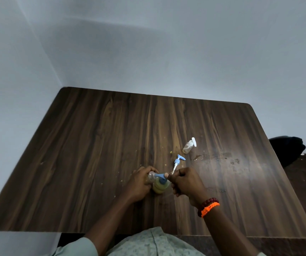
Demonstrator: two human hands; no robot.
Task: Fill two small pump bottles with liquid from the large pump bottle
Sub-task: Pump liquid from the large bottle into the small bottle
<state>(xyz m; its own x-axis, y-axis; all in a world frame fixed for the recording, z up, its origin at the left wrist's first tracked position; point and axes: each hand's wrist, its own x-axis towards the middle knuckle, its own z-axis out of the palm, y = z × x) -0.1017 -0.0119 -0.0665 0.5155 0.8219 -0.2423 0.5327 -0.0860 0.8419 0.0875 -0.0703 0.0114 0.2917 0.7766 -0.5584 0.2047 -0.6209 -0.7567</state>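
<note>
The large pump bottle (161,186), holding yellowish liquid and topped by a blue pump, stands near the table's front middle. My right hand (186,182) rests on it, thumb pressing the blue pump head. My left hand (139,183) holds a small clear bottle (151,177) with its open mouth under the pump's spout. A loose blue-and-white pump top (178,162) lies on the table just behind my hands. A second small bottle (189,146) with a white pump stands farther back to the right, with a little liquid inside.
The dark wooden table (93,145) has a wet smear (215,157) right of the bottles and small crumbs scattered about. Pale walls close it in behind and on the left. A dark object (287,152) sits beyond the right edge.
</note>
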